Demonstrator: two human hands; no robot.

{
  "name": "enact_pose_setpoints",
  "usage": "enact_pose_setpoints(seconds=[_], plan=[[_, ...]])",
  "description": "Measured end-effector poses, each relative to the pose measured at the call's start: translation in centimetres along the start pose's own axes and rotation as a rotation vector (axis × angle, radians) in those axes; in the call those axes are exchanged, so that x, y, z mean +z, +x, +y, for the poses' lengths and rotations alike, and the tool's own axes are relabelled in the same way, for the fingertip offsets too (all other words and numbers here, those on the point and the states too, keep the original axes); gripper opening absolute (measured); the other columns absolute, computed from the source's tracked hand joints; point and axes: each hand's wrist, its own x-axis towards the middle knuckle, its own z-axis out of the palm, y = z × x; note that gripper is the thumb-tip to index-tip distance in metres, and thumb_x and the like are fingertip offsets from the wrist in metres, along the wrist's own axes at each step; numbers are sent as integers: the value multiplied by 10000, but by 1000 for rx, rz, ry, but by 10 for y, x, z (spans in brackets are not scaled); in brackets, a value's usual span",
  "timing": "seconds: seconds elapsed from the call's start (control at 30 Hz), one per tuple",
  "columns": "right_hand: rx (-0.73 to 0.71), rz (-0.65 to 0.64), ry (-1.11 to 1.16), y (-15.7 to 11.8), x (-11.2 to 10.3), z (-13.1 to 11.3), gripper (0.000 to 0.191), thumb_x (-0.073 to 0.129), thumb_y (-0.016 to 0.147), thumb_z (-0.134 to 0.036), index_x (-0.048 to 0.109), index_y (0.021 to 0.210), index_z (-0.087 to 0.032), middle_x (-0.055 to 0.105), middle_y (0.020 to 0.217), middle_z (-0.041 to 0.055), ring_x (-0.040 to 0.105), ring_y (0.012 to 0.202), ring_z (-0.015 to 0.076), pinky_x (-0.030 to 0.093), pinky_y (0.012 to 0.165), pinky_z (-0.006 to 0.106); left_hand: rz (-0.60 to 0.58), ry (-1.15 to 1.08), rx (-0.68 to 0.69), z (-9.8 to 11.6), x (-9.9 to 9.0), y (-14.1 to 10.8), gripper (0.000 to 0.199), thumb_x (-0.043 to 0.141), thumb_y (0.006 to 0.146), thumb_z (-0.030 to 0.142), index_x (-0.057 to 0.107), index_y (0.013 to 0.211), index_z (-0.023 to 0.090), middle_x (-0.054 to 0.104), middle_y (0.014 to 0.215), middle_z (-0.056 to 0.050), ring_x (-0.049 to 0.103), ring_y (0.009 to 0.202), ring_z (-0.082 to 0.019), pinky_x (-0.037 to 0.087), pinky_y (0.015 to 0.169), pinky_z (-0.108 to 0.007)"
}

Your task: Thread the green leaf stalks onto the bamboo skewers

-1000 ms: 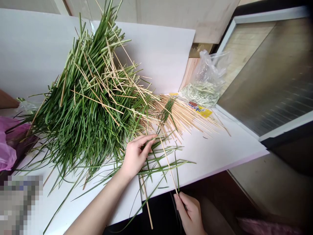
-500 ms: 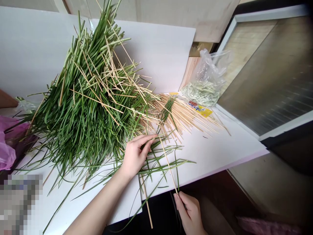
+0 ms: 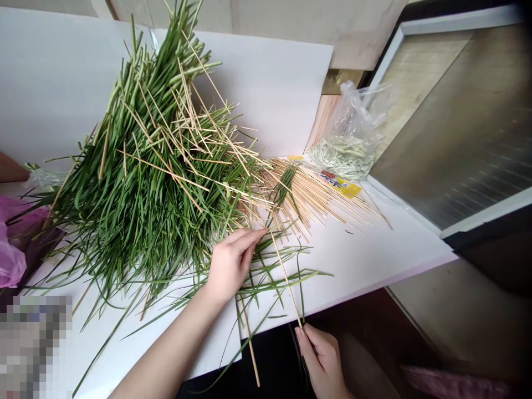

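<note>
Right here at the centre of the action, a loose spray of long green grass blades (image 3: 266, 282) fans out from the near edge of the big heap of cut grass (image 3: 145, 183). These blades look light, soft and floppy, so they'll droop the moment they're lifted; the firmest place to take hold looks like the thicker stem ends, gathered into a bunch. Crossing that spray, just to the right of the heap, runs a thin wooden skewer (image 3: 285, 277), slim and stiff but likely to snap if bent hard, and best gripped low along its shaft.

The left hand (image 3: 230, 266) sits at the heap's near edge, fingers pressed together and curled over the blades, tips just short of the skewer. Whether they're truly clamping anything, I can't tell from here. Down below the heap, the right hand (image 3: 322, 360) has its fingers close together, with the skewer's lower tip ending right at the fingertips; a firm pinch can't be confirmed.

Another skewer (image 3: 249, 343) angles off the board's edge below the left hand. Beyond the heap, a fan of loose skewers (image 3: 307, 197) spreads over the white board (image 3: 353, 260), with a clear plastic bag (image 3: 349, 133) of pale trimmings behind it, and a pink plastic bag (image 3: 12, 244) sits on the far side.
</note>
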Motion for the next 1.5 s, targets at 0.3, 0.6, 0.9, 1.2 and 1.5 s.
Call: enact_pose_setpoints(seconds=[0.3, 0.6, 0.9, 1.2, 1.5], plan=[[35, -19, 19, -1, 1, 3, 406, 418, 1060, -198, 218, 709, -237, 226, 612, -66, 236, 491, 105, 219, 456, 260, 4, 80, 63, -3, 2, -3, 329, 478, 975, 96, 710, 1189, 190, 752, 1080, -62, 701, 988, -176, 560, 894, -290], [63, -38, 37, -3, 0, 4, 409, 421, 1067, -219, 223, 709, -235, 230, 615, -67, 233, 500, 107, 218, 458, 258, -4, 62, 71, -1, 3, -4, 336, 462, 981, 83, 706, 1187, 189, 750, 1040, -49, 701, 955, -156, 561, 864, -257], [70, -32, 26, -2, 0, 3, 410, 410, 1067, -233, 223, 702, -234, 226, 602, -69, 229, 484, 104, 214, 450, 256, -35, 17, 60, -2, 4, -4, 317, 493, 972, 79, 713, 1172, 189, 744, 989, -44, 698, 912, -159, 557, 821, -254], [122, 4, 51, -4, 0, 5, 418, 422, 1070, -266, 256, 688, -236, 247, 590, -70, 238, 480, 106, 223, 439, 251, -277, -125, 98, 3, 8, -4, 341, 465, 965, 66, 731, 1147, 181, 752, 1011, -56, 698, 900, -169, 548, 820, -278], [116, 42, 42, -4, -1, 6, 421, 428, 1068, -264, 273, 677, -234, 259, 582, -70, 245, 477, 106, 220, 438, 249, -587, -240, 128, 15, 7, -2, 251, 558, 956, 158, 753, 1090, 240, 763, 993, -20, 686, 908, -176, 529, 824, -295]])
